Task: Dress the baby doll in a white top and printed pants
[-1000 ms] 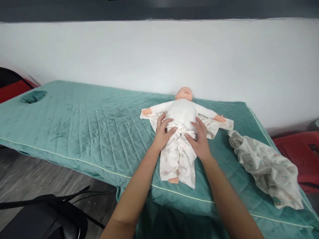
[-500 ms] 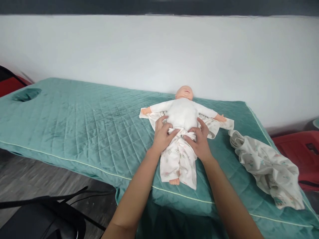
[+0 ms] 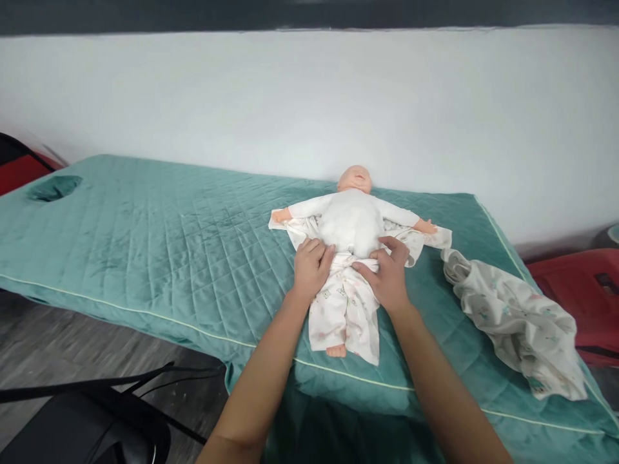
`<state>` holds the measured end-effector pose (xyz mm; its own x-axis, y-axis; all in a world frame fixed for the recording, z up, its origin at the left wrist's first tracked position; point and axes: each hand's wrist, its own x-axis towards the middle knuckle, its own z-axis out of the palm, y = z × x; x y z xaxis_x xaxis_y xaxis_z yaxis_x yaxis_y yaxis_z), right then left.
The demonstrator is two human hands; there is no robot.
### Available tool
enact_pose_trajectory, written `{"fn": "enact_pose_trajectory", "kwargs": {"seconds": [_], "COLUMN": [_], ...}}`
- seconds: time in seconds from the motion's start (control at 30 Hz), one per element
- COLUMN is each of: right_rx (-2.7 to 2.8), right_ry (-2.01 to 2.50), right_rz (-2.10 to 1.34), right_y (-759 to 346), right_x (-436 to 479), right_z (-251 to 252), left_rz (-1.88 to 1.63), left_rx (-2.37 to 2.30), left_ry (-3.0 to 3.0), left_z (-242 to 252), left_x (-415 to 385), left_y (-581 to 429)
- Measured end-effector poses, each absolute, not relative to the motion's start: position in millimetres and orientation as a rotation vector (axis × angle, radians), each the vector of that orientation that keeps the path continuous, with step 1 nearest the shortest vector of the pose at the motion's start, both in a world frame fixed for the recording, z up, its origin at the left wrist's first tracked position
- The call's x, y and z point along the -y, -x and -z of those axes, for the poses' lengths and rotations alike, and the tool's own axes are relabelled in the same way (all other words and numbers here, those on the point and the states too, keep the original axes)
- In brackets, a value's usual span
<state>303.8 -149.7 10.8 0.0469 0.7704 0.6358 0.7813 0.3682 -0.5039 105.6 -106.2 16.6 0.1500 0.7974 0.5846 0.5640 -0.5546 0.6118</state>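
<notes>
A baby doll (image 3: 351, 216) with a white cloth body lies on its back, arms spread, head toward the wall. White patterned pants (image 3: 345, 309) cover its legs, and one foot (image 3: 336, 350) shows at a cuff. At the left side of the waistband my left hand (image 3: 311, 267) is closed on the pants, thumb against the curled fingers. My right hand (image 3: 387, 270) pinches the waistband on the other side, thumb inward and index finger along the doll's hip. Beneath the doll's arms a patterned baby shirt (image 3: 413, 243) is spread out.
The doll rests on a green quilted bed (image 3: 193, 245) with a face hole (image 3: 55, 188) at its far left. A crumpled patterned cloth (image 3: 517, 322) lies to the right. A white wall (image 3: 290, 103) stands behind. A black chair (image 3: 97, 425) is at lower left, a red object (image 3: 580, 296) at right.
My left hand's fingers have drawn in from spread to curled at the waistband. My right hand has shifted slightly and keeps its pinch. The doll lies in the same place.
</notes>
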Motion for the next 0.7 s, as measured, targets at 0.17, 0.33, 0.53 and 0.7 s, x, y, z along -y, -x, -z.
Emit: {"fn": "enact_pose_trajectory", "kwargs": {"seconds": [0.17,0.33,0.53,0.7], "right_rx": [1.642,1.618,1.668,1.644], "right_ry": [1.335,1.302,1.289,1.358], "right_rz": [-0.011,-0.03,-0.078,-0.198], "right_y": [-301,-300,-302,-306], "right_x": [157,164,166,162], "right_z": [-15,-19,-20,-19], "left_rz": [-1.364,-1.37,-1.392,-1.367], "left_rx": [-1.377,-1.388,-1.372,-1.334], "left_ry": [-2.185,-2.152,-2.083,-2.057], "left_z": [-14,-14,-14,-16], "left_x": [105,105,105,104], "left_y": [-107,-108,-109,-108]}}
